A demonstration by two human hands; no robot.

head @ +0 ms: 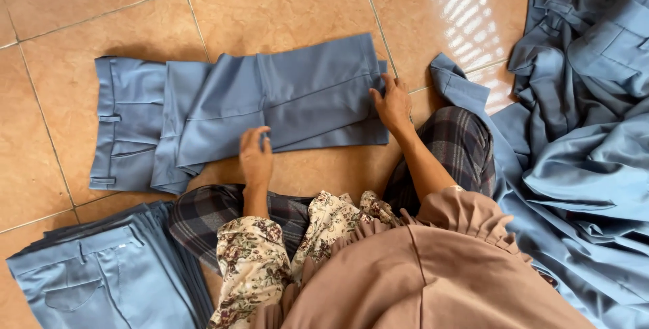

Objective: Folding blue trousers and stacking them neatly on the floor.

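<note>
Head view, looking straight down at a tiled floor [284, 5], orange-brown with pale grout lines.

A pair of blue-grey trousers [270, 103] lies flat on the tiles in front of the person, folded over on itself; waistband and belt loops at the left end, leg hems at the right.

Left hand [255, 157]: at the near edge of the folded trousers, about mid-length. Fingers curled over the fabric edge, pinching it lightly.

Right hand [392, 105]: at the right end of the trousers, by the hems. Fingers spread and pressed on the cloth, palm down, not clenched; whether the fingertips pinch the edge is not clear.

The person sits on the floor, knees apart, in a plaid skirt [453, 146], floral sleeves [253, 261] and a tan ruffled garment [433, 268].

Lower left: a stack of folded trousers [101, 268] of the same blue-grey, top one showing pocket and waistband, just beside the left knee.

Right side: a loose heap of unfolded blue-grey garments [581, 133], crumpled, reaching from the top right corner down past the right knee; one end touches the plaid skirt.

A patch of window light [466, 5] falls on the tiles beyond the right hand.
</note>
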